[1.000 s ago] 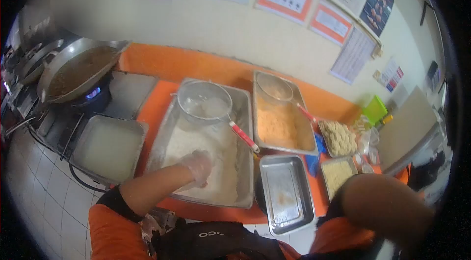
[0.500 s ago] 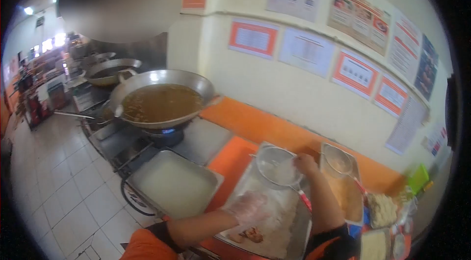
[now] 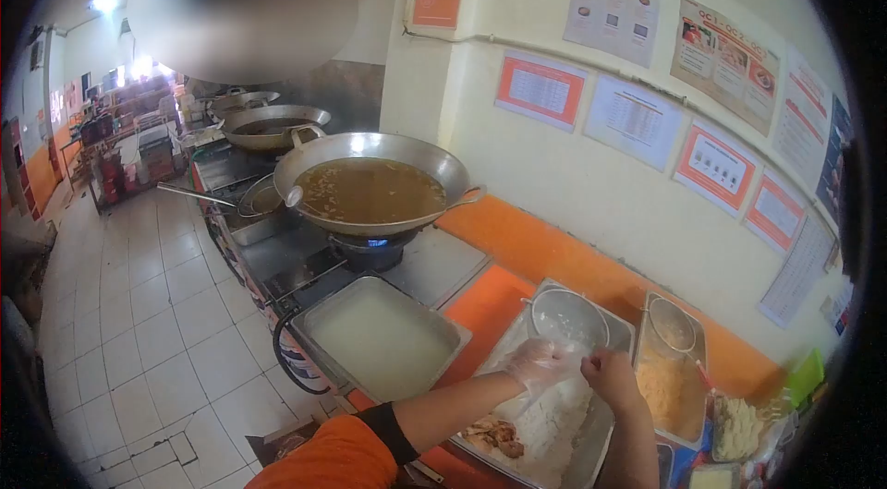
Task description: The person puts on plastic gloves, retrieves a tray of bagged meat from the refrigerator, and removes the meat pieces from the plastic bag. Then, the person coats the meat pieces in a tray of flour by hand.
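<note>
My left hand (image 3: pixel 539 365), in a clear plastic glove, is over the metal tray of white flour (image 3: pixel 621 415); its fingers are blurred inside the glove. Close to its fingertips, my bare right hand (image 3: pixel 608 373) is closed in a pinch, and what lies between its fingers is too small to name. Behind both hands a round sieve (image 3: pixel 568 315) rests on the tray's far end. Brownish, flour-dusted food pieces (image 3: pixel 494 438) lie in the near left part of the flour, below my left forearm.
A tray of cloudy liquid (image 3: pixel 379 337) stands left of the flour. Beyond it a large wok of oil (image 3: pixel 374 193) sits over a lit blue burner (image 3: pixel 374 249). To the right are an orange-powder tray (image 3: pixel 661 387) with a sieve and a tray of pale food (image 3: pixel 736 426).
The view has swung left towards the woks. My right hand came in from the right to the sieve, then moved to my left hand. My left hand rose from the flour; food pieces became visible.
</note>
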`<action>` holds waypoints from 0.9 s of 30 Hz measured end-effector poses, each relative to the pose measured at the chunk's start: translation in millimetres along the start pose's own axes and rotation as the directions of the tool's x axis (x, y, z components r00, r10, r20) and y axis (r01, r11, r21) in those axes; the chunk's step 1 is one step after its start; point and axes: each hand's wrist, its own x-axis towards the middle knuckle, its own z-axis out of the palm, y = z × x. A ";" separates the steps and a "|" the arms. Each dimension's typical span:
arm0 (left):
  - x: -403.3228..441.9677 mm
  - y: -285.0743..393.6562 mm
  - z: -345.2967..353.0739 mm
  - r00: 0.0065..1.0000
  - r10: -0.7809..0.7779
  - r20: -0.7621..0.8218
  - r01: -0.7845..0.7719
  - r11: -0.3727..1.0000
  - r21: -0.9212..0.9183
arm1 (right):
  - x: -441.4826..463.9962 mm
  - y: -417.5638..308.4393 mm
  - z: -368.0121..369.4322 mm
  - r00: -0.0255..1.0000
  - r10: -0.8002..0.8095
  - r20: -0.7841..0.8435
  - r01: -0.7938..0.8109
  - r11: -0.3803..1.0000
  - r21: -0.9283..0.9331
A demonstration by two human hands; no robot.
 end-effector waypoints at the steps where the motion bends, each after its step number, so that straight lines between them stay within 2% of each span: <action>1: -4.2 1.0 2.8 1.000 0.002 -0.005 -0.002 0.999 0.033 | -3.2 12.5 0.9 1.000 -0.009 0.024 0.009 1.000 -0.012; 3: 1.9 -23.6 18.1 0.998 0.041 0.049 -0.049 0.983 0.176 | -12.6 33.6 5.8 0.995 -0.040 0.094 0.048 0.995 -0.085; 4: -4.5 -16.2 17.6 0.994 -0.038 0.099 0.017 0.980 0.196 | -15.0 44.0 7.2 0.989 -0.057 0.139 0.078 0.986 -0.147; 6: -6.5 -3.1 11.1 0.964 -0.139 0.226 0.077 0.962 0.262 | -23.4 64.2 18.2 0.987 -0.104 0.126 0.117 0.988 -0.103; 7: -6.7 -0.9 13.0 0.942 -0.168 0.291 0.076 0.949 0.305 | -29.3 59.0 12.1 0.984 -0.036 0.177 0.052 0.995 -0.086; 9: -6.6 -9.6 25.5 0.947 -0.182 0.265 0.085 0.937 0.339 | -36.5 72.7 20.5 0.981 -0.061 0.185 0.086 0.988 -0.127; 10: -7.5 -11.0 29.1 0.930 -0.233 0.286 0.150 0.947 0.284 | -41.9 75.2 21.9 0.980 -0.081 0.183 0.104 0.987 -0.120; 11: -8.2 -13.1 31.7 0.909 -0.289 0.300 0.224 0.946 0.232 | -49.6 70.4 17.3 0.991 -0.049 0.127 0.056 0.997 -0.053; 13: -9.0 -34.5 40.1 0.891 -0.277 0.361 0.291 0.957 0.016 | -61.2 54.2 10.5 1.000 0.002 0.024 -0.004 0.996 0.090; 14: -9.2 -36.1 42.7 0.883 -0.271 0.383 0.327 0.941 -0.090 | -65.4 51.5 15.5 0.999 0.031 -0.012 -0.028 0.975 0.221; 16: -16.4 -18.8 41.1 0.879 -0.341 0.335 0.388 0.918 -0.085 | -78.6 46.7 32.0 0.993 0.092 -0.074 -0.046 0.882 0.470; 17: -22.0 -8.1 39.2 0.874 -0.376 0.308 0.419 0.904 -0.083 | -85.0 43.7 44.0 0.995 0.090 -0.046 -0.060 0.889 0.454; 19: -27.6 0.1 38.2 0.896 -0.337 0.289 0.388 0.911 -0.142 | -94.5 41.1 71.7 0.996 0.089 0.003 -0.082 0.902 0.423; 22: -38.0 12.5 39.6 0.907 -0.296 0.299 0.354 0.921 -0.162 | -95.3 48.5 101.5 0.979 0.191 0.071 -0.203 0.940 0.274; 25: -46.1 18.6 45.1 0.929 -0.222 0.297 0.276 0.949 -0.153 | -92.4 45.5 86.7 0.891 0.283 0.356 -0.393 0.873 0.290; 26: -47.1 18.6 46.2 0.937 -0.191 0.294 0.242 0.959 -0.147 | -91.7 50.1 91.6 0.886 0.277 0.371 -0.405 0.853 0.330; 27: -46.7 17.6 46.7 0.929 -0.187 0.318 0.265 0.939 -0.219 | -90.2 59.5 101.8 0.881 0.271 0.388 -0.417 0.831 0.368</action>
